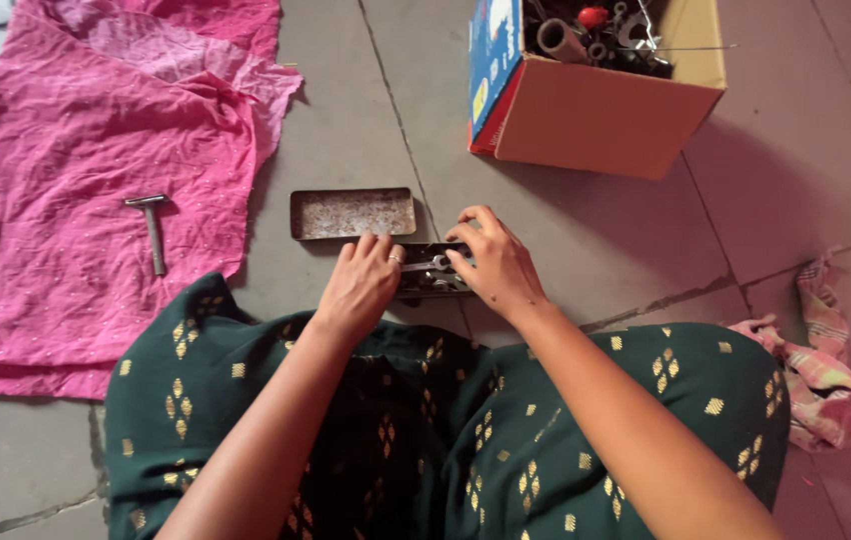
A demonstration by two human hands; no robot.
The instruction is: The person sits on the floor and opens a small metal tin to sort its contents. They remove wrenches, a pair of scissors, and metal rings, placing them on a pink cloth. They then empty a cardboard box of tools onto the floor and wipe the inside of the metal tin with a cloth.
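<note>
Centre of frame, both hands over a small dark tin box (434,281) on the grey tiled floor (346,120). Left hand (359,287) lies palm down on the box's left end, fingers curled loosely over its edge, a ring on one finger; whether it grips anything underneath, cannot tell. Right hand (494,262) rests on the box's right end, thumb and fingertips pinched on a small silver spanner (429,265) that lies across the open box between the two hands. Box contents dark, too small to make out.

Just above the left hand: a flat rectangular tin lid (353,213), speckled inside, lying open side up on the floor, close to the box.

Upper right: cardboard box (601,115) with a blue printed side, packed with metal parts and tools.

Left side: crumpled pink cloth (76,200) spread on the floor, a small hammer (152,228) lying on it.

Right edge: a bundled checked rag (826,370).

Lower frame: dark green dress with gold motifs (546,440) over the knees.
</note>
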